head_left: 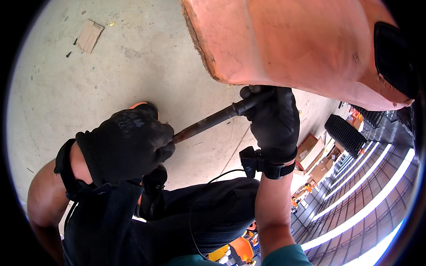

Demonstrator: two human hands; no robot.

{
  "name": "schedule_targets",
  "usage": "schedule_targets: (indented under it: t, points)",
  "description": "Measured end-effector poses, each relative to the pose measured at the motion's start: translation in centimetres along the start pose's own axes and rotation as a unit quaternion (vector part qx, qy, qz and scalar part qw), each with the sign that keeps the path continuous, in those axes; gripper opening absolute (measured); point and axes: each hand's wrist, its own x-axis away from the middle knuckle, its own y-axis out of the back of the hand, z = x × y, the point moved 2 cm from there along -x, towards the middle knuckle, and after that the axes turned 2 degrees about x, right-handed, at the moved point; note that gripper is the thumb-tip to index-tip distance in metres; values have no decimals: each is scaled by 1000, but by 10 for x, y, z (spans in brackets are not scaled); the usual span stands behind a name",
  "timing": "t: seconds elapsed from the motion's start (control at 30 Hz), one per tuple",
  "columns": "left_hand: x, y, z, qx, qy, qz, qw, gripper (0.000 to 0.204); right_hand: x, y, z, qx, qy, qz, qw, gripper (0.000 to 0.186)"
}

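Observation:
A dark metal rod [206,123] with a raised collar slants between my two black-gloved hands, brownish and worn toward its left end. My left hand [128,144] is closed around that lower left end. At the upper right end, my right hand [275,122] wraps the rod with curled fingers, just under the edge of a large orange plastic body [293,42]. That body hides what the rod's far end meets, if anything. Its left edge looks rough and dirty, and a black inset [392,60] shows on its right side.
On the concrete floor [146,48] lies a flat cardboard piece [90,36] with small dark bits beside it. A shoe shows beyond my left hand. Black ribbed tyres [345,135] and cardboard boxes [309,153] stand at right. A thin cable [224,173] runs over my leg.

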Motion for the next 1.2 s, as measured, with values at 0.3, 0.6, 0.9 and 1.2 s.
schedule_targets:
  t: [0.3, 0.6, 0.9, 1.2]
  points:
    - [-5, 6, -1, 22, 12, -6, 1000, 12, 0, -3, 5, 94, 16, -52, 994, 44]
    - [-12, 24, -12, 87, 71, 29, 993, 10, -8, -2, 10, -66, 52, -31, 996, 45]
    - [-13, 23, -15, 189, 50, -17, 981, 13, -16, 9, 30, -64, 112, 19, 992, 42]
    - [-12, 21, -14, 158, 27, -8, 987, 9, -14, -2, 21, -116, 49, -15, 992, 38]
